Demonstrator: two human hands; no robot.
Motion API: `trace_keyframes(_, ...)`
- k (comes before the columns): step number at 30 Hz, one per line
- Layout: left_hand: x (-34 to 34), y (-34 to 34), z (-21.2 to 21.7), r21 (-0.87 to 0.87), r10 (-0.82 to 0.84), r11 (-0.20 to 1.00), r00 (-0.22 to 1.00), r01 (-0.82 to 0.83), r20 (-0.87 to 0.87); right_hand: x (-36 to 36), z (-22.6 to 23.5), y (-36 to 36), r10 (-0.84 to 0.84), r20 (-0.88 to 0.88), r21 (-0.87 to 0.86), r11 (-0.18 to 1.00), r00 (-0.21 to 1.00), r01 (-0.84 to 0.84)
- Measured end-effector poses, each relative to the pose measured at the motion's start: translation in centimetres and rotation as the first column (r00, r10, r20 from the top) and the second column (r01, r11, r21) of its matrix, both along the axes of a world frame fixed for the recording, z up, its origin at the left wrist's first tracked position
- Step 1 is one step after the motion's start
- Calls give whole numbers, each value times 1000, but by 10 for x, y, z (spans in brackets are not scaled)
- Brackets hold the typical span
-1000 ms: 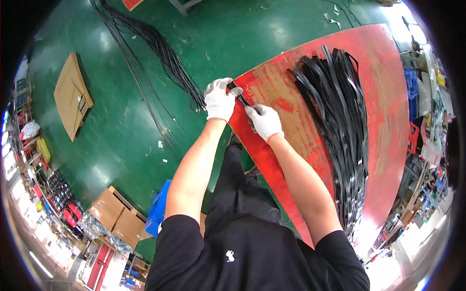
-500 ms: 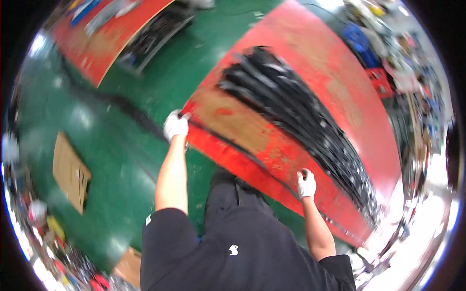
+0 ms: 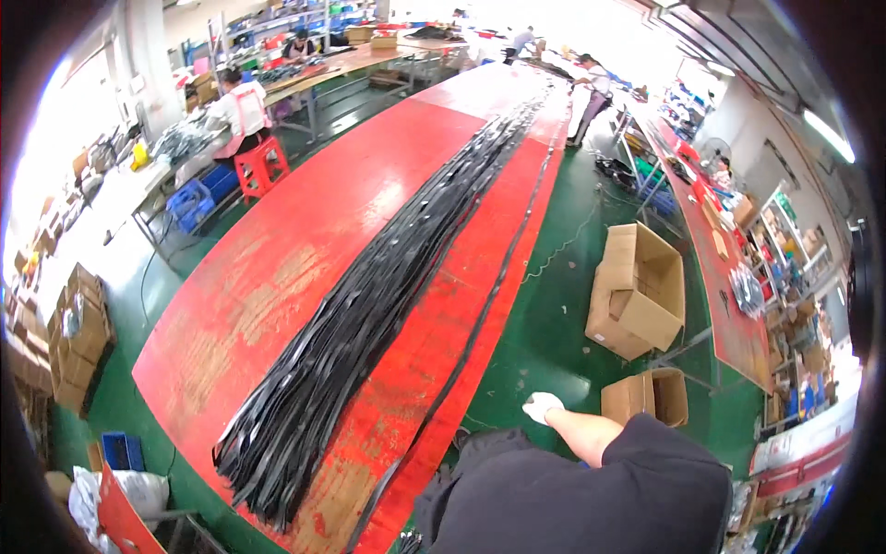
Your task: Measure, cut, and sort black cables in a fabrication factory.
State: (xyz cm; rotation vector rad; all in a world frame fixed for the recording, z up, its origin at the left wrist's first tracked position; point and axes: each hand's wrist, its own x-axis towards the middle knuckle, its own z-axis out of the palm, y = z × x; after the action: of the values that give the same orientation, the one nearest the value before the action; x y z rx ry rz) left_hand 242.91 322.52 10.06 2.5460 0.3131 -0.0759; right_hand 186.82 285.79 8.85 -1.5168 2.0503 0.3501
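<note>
My right hand point(image 3: 543, 407), in a white glove, is held over the green floor beside the table's right edge. Its fingers cannot be made out one by one, and nothing is seen hanging from it. My left hand is out of view. A single long black strip point(image 3: 449, 380) runs down the right side of the long red table point(image 3: 277, 268), its near end reaching the lower edge of the picture. To its left lies a thick bundle of long glossy black strips point(image 3: 360, 323), stretched along the table.
At the far end, a person point(image 3: 595, 88) stands at the table's right side. Another person point(image 3: 245, 111) is at the left, near a red stool point(image 3: 261, 168). Open cardboard boxes point(image 3: 637, 291) stand on the floor at right, before a narrow red bench point(image 3: 706, 268).
My view has swung round and risen to take in the table's whole length. My left hand, earlier at the table corner on the single strip, has left the picture. My right hand is now off the table.
</note>
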Motion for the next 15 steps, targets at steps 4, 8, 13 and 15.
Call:
trace_keyframes(4,1,-5,1,-46,-17,999,1000,16,-17,-5,-13,76,-85,37,123,989,996,80)
trace_keyframes(8,5,11,-9,-84,-3,996,1000,3,8,22,-14,90,-33,85,192,981,996,16)
trace_keyframes(13,18,45,-38,-92,-46,994,997,51,55,59,-11,68,24,179,186,981,983,-58)
trace_keyframes(15,23,59,-60,-104,-66,992,996,72,62,70,-8,53,101,209,83,989,973,-120)
